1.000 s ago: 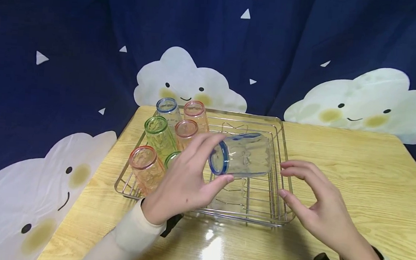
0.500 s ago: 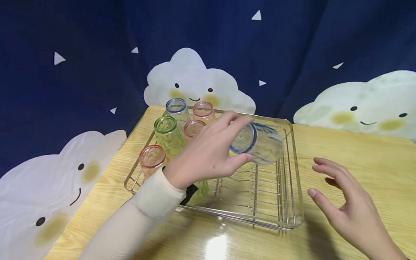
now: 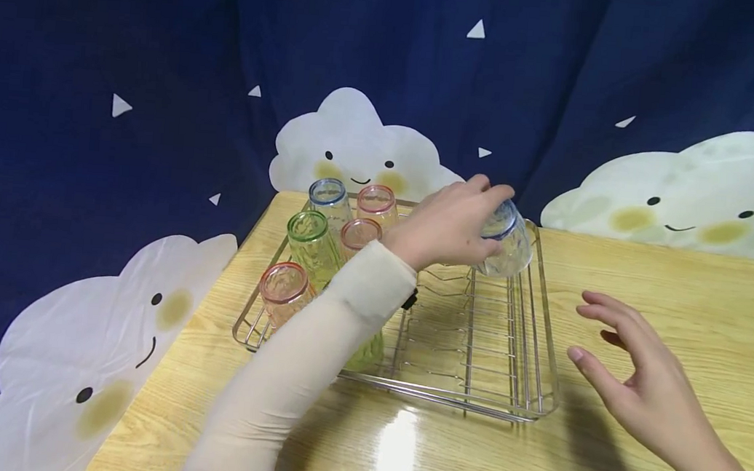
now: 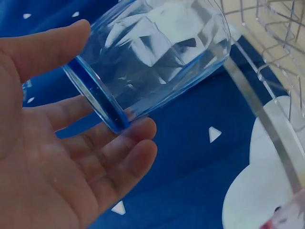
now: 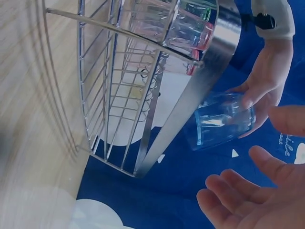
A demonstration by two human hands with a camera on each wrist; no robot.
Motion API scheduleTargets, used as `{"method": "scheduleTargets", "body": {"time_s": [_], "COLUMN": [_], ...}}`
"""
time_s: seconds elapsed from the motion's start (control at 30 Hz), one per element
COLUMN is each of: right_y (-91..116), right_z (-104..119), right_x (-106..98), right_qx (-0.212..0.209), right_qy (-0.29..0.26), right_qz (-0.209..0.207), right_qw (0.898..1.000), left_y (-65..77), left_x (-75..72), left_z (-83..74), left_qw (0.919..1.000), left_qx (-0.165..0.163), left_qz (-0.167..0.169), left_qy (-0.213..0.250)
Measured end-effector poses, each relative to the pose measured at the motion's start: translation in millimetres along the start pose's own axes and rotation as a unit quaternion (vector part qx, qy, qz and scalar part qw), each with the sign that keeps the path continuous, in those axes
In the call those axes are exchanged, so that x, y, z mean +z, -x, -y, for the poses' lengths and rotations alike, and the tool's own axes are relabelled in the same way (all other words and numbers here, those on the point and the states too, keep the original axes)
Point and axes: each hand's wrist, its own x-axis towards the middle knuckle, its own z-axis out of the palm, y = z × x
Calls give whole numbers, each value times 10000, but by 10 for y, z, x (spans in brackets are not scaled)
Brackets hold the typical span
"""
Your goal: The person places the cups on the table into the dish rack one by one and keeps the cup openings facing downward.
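My left hand [image 3: 453,222] pinches a clear drinking glass [image 3: 512,249] with a blue ring, thumb on one side and fingers on the other, at the ringed end. The glass is tilted over the back right corner of the wire rack [image 3: 431,394]. In the left wrist view, the glass's blue ring [image 4: 97,93] faces the palm and its faceted body points away. To the right of the rack, my right hand [image 3: 649,386] hovers above the table, fingers loosely bent and holding nothing. The right wrist view shows the glass [image 5: 221,119] beyond the rack's edge.
Several glasses stand ring-up in the rack's left part: blue [image 3: 330,199], pink [image 3: 379,203], green [image 3: 314,242] and orange-red [image 3: 284,287]. My left sleeve [image 3: 316,355] crosses over the rack and partly hides another green glass [image 3: 367,355]. A dark blue cloud-print curtain [image 3: 428,64] hangs behind.
My left hand has carried the blue-ringed glass rightward and back toward the rack's far right corner, tipping it more upright. My right hand has drawn away to the right of the rack.
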Motion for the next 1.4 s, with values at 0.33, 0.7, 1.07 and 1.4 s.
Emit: {"method": "scheduleTargets", "body": {"time_s": [0.33, 0.7, 1.07, 1.4], "right_y": [28, 25, 40, 38], "right_z": [-74, -99, -128, -139], "right_x": [-27, -21, -5, 19], "right_qx": [173, 274, 289, 328], "right_qy": [72, 119, 114, 94], "right_qz": [77, 156, 131, 128], "right_qw": [9998, 9994, 9994, 9993], "left_y": [-409, -626, -666, -682], "left_x": [290, 709, 896, 868], "left_z": [-86, -62, -53, -20], "left_qw": [9979, 9964, 9941, 9949], "left_qx": [-328, -598, -795, -729], "left_qz": [564, 599, 715, 518], "left_qy": [-1, 25, -204, -461]}}
